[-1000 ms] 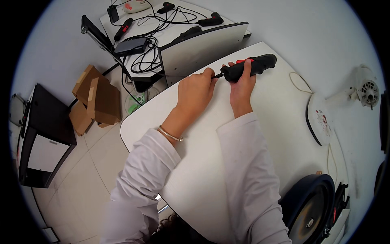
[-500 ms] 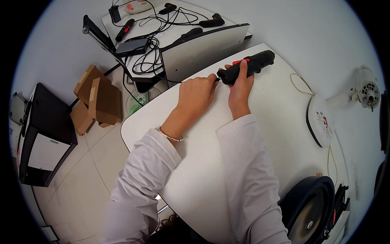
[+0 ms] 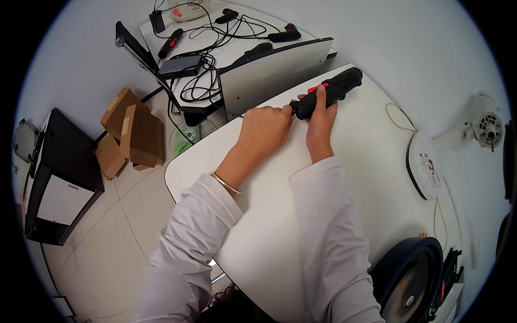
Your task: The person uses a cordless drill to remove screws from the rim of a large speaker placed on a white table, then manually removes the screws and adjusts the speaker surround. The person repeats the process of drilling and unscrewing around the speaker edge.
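My right hand is wrapped round a black handheld power tool with a red switch, its thumb near the red part. The tool lies aslant above the white table, its thicker end away to the right. At the tool's near end, my left hand is closed on the end of a thin black cable. Its fingers touch or almost touch the tool, and they hide the plug, so I cannot tell how far in it sits. The cable runs left from this hand toward the far table.
On the far table lie tangled black cables, a black power adapter and several similar black-and-red tools. A white panel stands between the tables. A round white lid-like object and dark pan are at right; cardboard boxes stand on the floor.
My left hand has closed in on the tool's near end, and the dark plug tip seen before is now mostly covered. The whole view has shifted slightly.
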The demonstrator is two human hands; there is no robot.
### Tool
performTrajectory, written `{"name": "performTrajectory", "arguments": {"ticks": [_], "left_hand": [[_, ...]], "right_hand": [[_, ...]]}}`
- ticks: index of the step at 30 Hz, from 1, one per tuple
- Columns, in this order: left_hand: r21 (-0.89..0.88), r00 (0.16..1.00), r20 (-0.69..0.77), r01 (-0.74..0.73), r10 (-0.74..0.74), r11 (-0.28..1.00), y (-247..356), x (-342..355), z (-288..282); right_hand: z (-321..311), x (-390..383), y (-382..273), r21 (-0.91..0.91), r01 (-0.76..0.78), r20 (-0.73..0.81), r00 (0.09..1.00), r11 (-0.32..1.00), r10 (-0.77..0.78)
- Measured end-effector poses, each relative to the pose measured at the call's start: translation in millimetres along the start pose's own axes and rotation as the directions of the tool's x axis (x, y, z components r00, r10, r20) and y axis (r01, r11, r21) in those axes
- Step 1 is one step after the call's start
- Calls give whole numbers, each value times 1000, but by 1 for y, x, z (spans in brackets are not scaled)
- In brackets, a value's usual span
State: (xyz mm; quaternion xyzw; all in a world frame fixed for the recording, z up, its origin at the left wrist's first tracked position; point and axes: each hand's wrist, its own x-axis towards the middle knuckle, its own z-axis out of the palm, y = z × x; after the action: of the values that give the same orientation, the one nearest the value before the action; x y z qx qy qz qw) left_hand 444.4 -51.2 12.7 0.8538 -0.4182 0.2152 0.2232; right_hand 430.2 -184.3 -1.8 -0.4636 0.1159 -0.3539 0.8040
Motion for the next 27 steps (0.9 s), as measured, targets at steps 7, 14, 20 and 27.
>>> {"name": "performTrajectory", "arguments": {"ticks": [7, 14, 20, 27], "left_hand": [[-13, 999, 22, 35, -34, 999, 2, -2, 1], [-53, 999, 1, 50, -50, 997, 6, -3, 4], [-21, 999, 19, 31, -30, 999, 8, -5, 4], [-91, 1000, -17, 15, -17, 996, 6, -9, 7]], "right_hand": [[2, -4, 0, -76, 28, -18, 999, 997, -30], [-1, -5, -2, -73, 24, 19, 1000, 997, -23], [1, -10, -9, -78, 11, 23, 1000, 997, -9], [2, -15, -1, -52, 97, 9, 995, 994, -96]]}}
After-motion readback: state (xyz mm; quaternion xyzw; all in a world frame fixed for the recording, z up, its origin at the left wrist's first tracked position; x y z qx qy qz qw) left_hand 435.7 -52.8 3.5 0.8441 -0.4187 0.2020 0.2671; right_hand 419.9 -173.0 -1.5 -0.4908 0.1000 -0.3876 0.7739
